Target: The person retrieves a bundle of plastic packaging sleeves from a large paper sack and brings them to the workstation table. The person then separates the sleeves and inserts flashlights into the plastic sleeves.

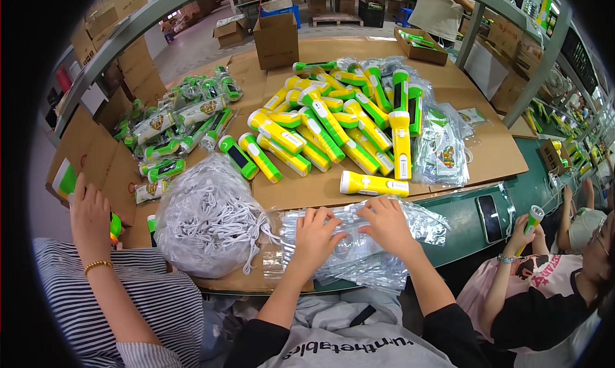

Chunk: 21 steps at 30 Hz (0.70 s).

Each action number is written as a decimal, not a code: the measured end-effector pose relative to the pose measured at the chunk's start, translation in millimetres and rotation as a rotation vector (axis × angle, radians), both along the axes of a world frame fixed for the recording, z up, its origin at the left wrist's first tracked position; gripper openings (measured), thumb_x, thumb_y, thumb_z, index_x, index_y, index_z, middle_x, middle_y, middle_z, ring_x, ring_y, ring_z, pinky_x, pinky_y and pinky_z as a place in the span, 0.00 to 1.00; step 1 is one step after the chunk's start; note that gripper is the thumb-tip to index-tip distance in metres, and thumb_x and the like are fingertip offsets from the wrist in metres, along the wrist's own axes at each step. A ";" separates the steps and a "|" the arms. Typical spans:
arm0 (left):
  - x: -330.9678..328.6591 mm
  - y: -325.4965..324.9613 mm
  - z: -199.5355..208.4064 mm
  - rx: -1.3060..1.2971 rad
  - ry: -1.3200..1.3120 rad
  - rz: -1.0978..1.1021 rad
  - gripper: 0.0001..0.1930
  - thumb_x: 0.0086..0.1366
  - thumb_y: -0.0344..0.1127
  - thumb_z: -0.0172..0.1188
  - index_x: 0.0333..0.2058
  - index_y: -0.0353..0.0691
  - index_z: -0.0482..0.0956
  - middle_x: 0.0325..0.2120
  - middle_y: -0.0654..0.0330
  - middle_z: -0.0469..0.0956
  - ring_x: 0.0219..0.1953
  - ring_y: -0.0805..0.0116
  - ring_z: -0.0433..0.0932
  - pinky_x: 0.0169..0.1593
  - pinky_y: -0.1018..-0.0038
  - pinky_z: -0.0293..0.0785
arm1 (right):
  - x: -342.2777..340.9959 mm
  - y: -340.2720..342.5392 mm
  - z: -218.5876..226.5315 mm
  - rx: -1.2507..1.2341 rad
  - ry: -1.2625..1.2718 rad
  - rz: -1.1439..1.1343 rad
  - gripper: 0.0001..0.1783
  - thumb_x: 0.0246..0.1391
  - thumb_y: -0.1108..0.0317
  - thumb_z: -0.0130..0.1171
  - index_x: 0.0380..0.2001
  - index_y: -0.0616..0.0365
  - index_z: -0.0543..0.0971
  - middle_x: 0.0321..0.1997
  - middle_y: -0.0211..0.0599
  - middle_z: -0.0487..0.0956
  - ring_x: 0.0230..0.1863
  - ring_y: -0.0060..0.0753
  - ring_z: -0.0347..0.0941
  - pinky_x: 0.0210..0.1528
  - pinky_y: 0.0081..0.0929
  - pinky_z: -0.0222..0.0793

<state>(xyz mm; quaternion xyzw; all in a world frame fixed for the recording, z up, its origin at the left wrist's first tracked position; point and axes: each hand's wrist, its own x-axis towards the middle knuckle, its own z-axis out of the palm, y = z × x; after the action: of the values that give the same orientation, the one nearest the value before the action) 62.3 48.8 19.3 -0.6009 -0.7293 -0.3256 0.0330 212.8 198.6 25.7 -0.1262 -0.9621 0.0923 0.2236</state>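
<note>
Clear flat plastic bags [371,267], pile running L–R, right beneath L hand [316,235] & R hand [392,224], both half-curled, grip unclear!

Flashlights [325,119], bags [364,256] on cardboard-covered table [459,219]

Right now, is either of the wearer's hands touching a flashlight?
No, the left hand and right hand are both at the clear plastic bags.

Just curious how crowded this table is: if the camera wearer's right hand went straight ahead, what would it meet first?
Past the plastic bags beneath it, the right hand would probably first meet the yellow-and-white flashlight lying sideways, though depth is hard to judge.
</note>
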 end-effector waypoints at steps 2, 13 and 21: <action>0.8 3.7 -0.9 -0.045 0.040 0.015 0.13 0.48 0.35 0.71 0.34 0.41 0.82 0.36 0.62 0.73 0.44 0.60 0.71 0.42 0.63 0.64 | -6.5 -8.6 -3.4 -0.020 -0.006 0.001 0.20 0.36 0.64 0.72 0.36 0.50 0.79 0.42 0.31 0.74 0.47 0.38 0.70 0.48 0.37 0.64; 5.4 7.0 7.1 -0.166 0.071 -0.015 0.18 0.49 0.37 0.70 0.39 0.43 0.78 0.32 0.59 0.77 0.39 0.57 0.77 0.42 0.61 0.69 | 8.6 -14.6 -12.8 -0.037 0.228 -0.020 0.10 0.37 0.72 0.66 0.26 0.51 0.77 0.32 0.31 0.77 0.37 0.37 0.73 0.40 0.37 0.64; -16.9 -20.6 -4.1 -0.164 0.176 -0.009 0.22 0.56 0.41 0.67 0.50 0.44 0.78 0.50 0.61 0.79 0.56 0.61 0.75 0.62 0.52 0.63 | 63.2 6.0 71.2 -0.654 0.894 -0.403 0.07 0.51 0.85 0.57 0.30 0.60 0.76 0.32 0.35 0.77 0.38 0.29 0.74 0.42 0.26 0.69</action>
<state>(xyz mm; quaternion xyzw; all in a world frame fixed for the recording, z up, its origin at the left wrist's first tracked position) 45.5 28.2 15.1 -0.6312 -0.7450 -0.2109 0.0464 276.1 204.5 96.9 -0.3176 -0.6529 0.3843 0.5702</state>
